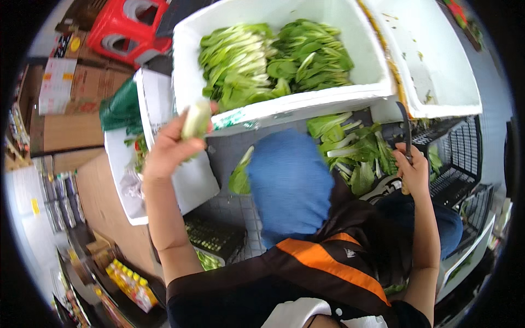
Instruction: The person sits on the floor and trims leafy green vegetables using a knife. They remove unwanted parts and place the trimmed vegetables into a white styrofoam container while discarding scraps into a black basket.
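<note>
My left hand (166, 143) grips a pale leafy-green head (197, 119), seen base-on and somewhat blurred, near the left front corner of a white foam box (303, 104). Inside that box lie two rows of leafy greens (242, 57), with white stems on the left row and darker leaves on the right. A knife with a dark curved blade (406, 123) and a light handle is in my right hand (414, 170), its blade pointing away from me. Loose leaves (357, 151) lie on the floor between that hand and my blue-clothed knee (291, 184).
A second foam box (443, 74) with leaf scraps adjoins on the right. Black plastic crates (455, 164) stand beside my right hand. To the left are another foam box (127, 176), a red plastic stool (123, 33) and cardboard boxes (74, 131). A dark crate (215, 233) sits by my left elbow.
</note>
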The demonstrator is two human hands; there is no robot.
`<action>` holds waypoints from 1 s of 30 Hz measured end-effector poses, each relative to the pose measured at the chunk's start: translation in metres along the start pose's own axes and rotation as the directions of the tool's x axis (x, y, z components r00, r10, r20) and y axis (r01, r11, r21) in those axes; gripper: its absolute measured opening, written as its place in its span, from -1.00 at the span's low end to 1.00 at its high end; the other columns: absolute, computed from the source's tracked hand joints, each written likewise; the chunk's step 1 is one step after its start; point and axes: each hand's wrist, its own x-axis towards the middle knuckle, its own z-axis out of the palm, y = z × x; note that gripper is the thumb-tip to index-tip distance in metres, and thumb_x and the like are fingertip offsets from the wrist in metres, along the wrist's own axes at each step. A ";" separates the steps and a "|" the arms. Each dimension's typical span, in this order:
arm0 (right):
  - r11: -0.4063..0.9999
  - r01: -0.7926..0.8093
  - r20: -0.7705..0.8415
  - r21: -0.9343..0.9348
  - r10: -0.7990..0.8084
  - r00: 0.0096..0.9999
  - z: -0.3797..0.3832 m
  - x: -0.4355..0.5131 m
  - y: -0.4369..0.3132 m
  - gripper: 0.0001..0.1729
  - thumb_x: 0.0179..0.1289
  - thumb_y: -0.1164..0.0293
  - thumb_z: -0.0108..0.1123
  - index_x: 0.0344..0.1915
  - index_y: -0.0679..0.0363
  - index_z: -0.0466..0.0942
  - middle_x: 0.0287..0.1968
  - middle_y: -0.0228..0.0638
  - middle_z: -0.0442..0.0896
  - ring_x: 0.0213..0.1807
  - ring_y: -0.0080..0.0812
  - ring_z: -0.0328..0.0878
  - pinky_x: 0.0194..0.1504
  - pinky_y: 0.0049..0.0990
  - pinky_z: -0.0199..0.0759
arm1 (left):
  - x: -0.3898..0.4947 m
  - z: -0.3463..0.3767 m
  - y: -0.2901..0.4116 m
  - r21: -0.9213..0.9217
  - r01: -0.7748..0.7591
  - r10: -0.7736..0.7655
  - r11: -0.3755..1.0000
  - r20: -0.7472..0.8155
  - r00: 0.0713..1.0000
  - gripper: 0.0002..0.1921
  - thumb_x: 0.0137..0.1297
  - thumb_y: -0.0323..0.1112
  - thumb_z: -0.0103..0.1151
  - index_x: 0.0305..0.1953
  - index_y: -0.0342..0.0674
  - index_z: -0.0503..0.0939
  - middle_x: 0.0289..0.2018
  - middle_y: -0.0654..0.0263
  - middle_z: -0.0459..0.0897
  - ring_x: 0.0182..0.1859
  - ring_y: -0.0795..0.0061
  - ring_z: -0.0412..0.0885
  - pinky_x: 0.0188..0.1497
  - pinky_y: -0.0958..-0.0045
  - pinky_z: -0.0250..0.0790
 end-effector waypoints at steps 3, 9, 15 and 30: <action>0.999 -0.032 0.039 0.002 0.032 0.999 0.011 0.008 0.002 -0.75 0.24 0.45 0.12 -0.12 0.34 0.49 -0.49 -0.40 0.55 -0.66 -0.70 0.33 -0.63 -0.67 0.24 | -0.042 0.008 -0.132 0.140 0.342 -0.347 0.929 0.009 0.938 -0.54 0.19 -0.30 0.16 0.11 -0.27 0.35 -0.17 0.34 0.52 -0.12 0.56 0.43 -0.03 0.52 0.29; 0.995 -0.074 0.080 -0.071 0.079 0.994 0.024 0.017 -0.007 -0.76 0.22 0.46 0.13 -0.13 0.34 0.49 -0.45 -0.40 0.56 -0.65 -0.70 0.32 -0.59 -0.68 0.24 | -0.063 0.055 -0.359 0.516 0.490 -0.352 0.703 -0.346 0.869 -0.50 0.05 -0.35 0.20 0.07 -0.27 0.37 0.00 -0.02 0.43 0.09 0.01 0.35 0.14 0.14 0.18; 0.988 -0.091 0.077 -0.121 0.101 0.992 0.027 0.027 -0.001 -0.77 0.20 0.49 0.12 -0.14 0.35 0.49 -0.47 -0.41 0.55 -0.66 -0.69 0.32 -0.61 -0.66 0.24 | -0.051 0.052 -0.384 0.530 0.578 -0.311 0.621 -0.510 0.802 -0.52 0.08 -0.30 0.20 0.07 -0.25 0.40 0.00 0.01 0.46 0.10 0.05 0.38 0.13 0.17 0.22; 0.992 -0.110 0.225 -0.067 0.123 0.967 0.048 0.055 -0.010 -0.81 0.18 0.55 0.17 -0.18 0.34 0.50 -0.48 -0.37 0.60 -0.59 -0.67 0.45 -0.56 -0.65 0.34 | 0.269 0.064 -0.168 0.847 0.366 -0.638 0.385 -0.042 0.769 -0.30 0.03 0.30 0.11 -0.21 -0.39 0.56 -0.21 0.07 0.62 -0.16 0.24 0.61 -0.14 0.33 0.43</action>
